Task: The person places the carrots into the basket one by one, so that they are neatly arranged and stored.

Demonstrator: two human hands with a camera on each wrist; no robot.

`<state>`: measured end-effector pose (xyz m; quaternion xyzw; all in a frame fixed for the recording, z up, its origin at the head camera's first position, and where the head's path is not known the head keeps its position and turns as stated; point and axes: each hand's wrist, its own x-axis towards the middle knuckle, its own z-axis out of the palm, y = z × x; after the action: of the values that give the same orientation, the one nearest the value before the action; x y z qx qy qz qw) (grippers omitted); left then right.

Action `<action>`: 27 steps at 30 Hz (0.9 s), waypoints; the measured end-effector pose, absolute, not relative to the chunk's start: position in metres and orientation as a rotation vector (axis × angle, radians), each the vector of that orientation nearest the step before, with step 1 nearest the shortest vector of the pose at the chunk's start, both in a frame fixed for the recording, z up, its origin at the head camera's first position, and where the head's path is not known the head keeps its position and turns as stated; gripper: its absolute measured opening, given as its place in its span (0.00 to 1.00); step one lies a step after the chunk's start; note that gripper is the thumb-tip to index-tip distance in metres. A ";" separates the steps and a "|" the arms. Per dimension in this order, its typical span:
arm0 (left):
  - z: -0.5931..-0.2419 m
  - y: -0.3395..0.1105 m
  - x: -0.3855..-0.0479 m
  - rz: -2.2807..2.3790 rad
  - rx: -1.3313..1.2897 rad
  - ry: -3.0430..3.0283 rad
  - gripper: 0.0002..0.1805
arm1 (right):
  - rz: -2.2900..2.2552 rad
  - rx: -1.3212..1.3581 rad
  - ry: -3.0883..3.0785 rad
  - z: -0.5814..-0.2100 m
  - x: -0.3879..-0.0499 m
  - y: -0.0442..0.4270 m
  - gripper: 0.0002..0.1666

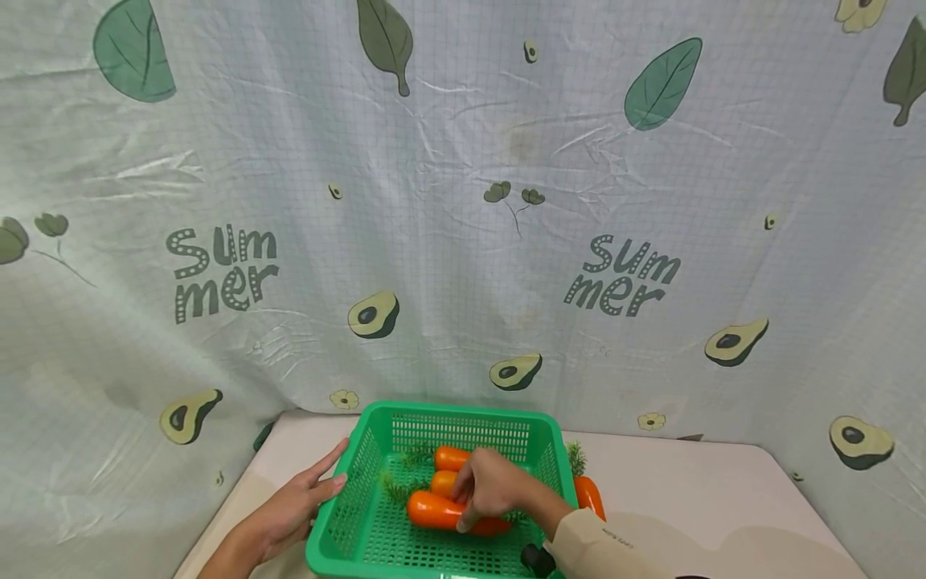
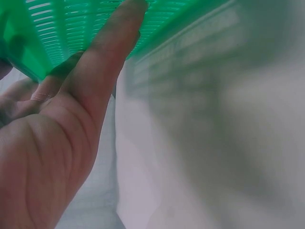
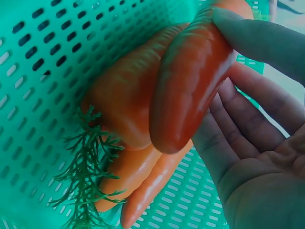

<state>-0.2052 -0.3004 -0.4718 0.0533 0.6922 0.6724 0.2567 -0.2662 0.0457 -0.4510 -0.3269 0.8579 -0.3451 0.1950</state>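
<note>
A green plastic basket (image 1: 463, 411) with slotted walls holds several orange carrots with green tops. My right hand (image 1: 495, 485) reaches into it and grips the nearest carrot (image 1: 432, 511) between thumb and fingers. In the right wrist view that carrot (image 3: 190, 90) lies tilted over the others, its blunt end toward the camera. Behind it are another carrot (image 1: 444, 482) and a farther one (image 1: 450, 458), partly hidden by the hand. My left hand (image 1: 292, 507) touches the basket's left side with its fingers extended; the left wrist view has a finger (image 2: 105, 52) along the slotted wall.
Outside the basket, against its right side, one more carrot (image 1: 589, 494) lies on the pale table (image 1: 673, 482), partly hidden by the right sleeve (image 1: 596, 547). A printed cloth (image 1: 463, 241) hangs behind and beside the table.
</note>
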 end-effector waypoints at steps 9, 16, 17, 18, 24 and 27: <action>-0.473 -0.301 -0.204 1.822 0.132 1.889 0.45 | -0.905 -0.907 2.431 -0.454 -0.264 0.044 0.17; -0.474 -0.300 -0.205 1.821 0.136 1.899 0.45 | -0.852 -0.955 2.459 -0.456 -0.264 0.043 0.17; -0.474 -0.300 -0.205 1.821 0.136 1.899 0.45 | -0.847 -0.960 2.460 -0.456 -0.264 0.043 0.16; -0.474 -0.300 -0.205 1.821 0.137 1.900 0.45 | -0.845 -0.961 2.459 -0.456 -0.264 0.043 0.16; -0.475 -0.300 -0.205 1.825 0.143 1.894 0.45 | -0.784 -0.984 2.478 -0.456 -0.262 0.042 0.15; -0.475 -0.300 -0.204 1.829 0.141 1.892 0.45 | -0.733 -0.997 2.497 -0.456 -0.261 0.041 0.16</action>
<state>-0.2040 -0.2996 -0.4747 0.0520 0.6952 0.6718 0.2504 -0.2614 0.0410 -0.4555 -0.3523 0.8819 -0.2590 0.1762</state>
